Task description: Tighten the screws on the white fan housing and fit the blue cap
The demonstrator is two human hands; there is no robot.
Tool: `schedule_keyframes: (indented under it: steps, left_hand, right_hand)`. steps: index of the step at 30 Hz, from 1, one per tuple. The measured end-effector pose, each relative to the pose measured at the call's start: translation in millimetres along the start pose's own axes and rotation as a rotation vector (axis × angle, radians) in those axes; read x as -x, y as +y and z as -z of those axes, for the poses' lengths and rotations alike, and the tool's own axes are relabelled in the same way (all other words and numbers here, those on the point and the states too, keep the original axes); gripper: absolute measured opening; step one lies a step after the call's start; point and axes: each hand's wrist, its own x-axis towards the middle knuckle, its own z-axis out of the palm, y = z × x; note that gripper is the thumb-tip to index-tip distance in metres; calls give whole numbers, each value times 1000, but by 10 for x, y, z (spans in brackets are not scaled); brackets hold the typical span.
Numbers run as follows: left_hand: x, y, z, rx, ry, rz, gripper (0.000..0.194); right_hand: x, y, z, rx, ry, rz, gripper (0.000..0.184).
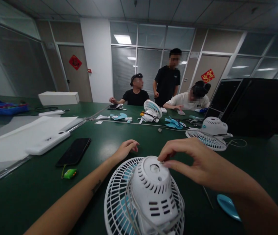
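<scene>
A white fan [153,192] lies face down in front of me, its grille under the rounded motor housing and its cord wound around the housing. Thumb and forefinger of my right hand [190,160] pinch at the top edge of that housing, on a small piece too hidden to name. Beside their tips are a slotted opening and a round hole. My left hand [128,149] rests on the table beyond the grille, fingers curled down; whatever is under them is hidden. To the right lie a thin rod [208,197] and a blue fan blade [228,206], partly behind my forearm.
At left are a black phone [74,151] with a green charm [69,173], and a white flat device [48,143]. Another fan [213,130] lies at right, near a black monitor [258,107]. Across the table are a third fan [151,111] and three people.
</scene>
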Motion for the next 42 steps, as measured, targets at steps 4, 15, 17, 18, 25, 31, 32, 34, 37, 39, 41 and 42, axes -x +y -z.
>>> schedule_keyframes:
  steps: [4,15,17,18,25,31,32,34,37,39,41,42]
  left_hand:
    - [39,188,24,35,-9,-25,31]
    - [308,841,-394,120,-224,-171,28]
    - [355,901,-428,140,-260,-167,26]
    - [375,924,-440,164,-277,-155,26]
    - [483,1003,-496,563,-553,-2,36]
    - [557,1047,-470,480,-696,46,24]
    - [555,1049,-468,469,-712,63,25]
    - [544,1055,-471,428,-716,78,26]
    - [531,1085,-471,297,-663,1,25]
    - [534,1121,-459,190,-640,-63,24]
    - [545,1161,-440,96,-637,-105,22]
    - [552,1177,-431,64,-637,-120,22]
  right_hand:
    - [-1,-58,-24,-6,-60,16,8]
    - [14,-77,-128,107,-62,99,6]
    - [33,-97,-135,154,-50,96,7]
    - [44,-112,-136,172,-50,96,8]
    - [184,-247,-45,229,-137,56,22]
    - [220,-57,158,216,8,1,46]
    - [205,30,195,219,54,-56,46]
    - [196,263,253,266,116,-207,47]
    - [308,737,252,425,18,-550,49]
    - [475,1077,181,489,-109,-837,53]
    - [666,1368,71,462,-177,-999,55]
    - [753,1481,11,444,-195,-1023,56]
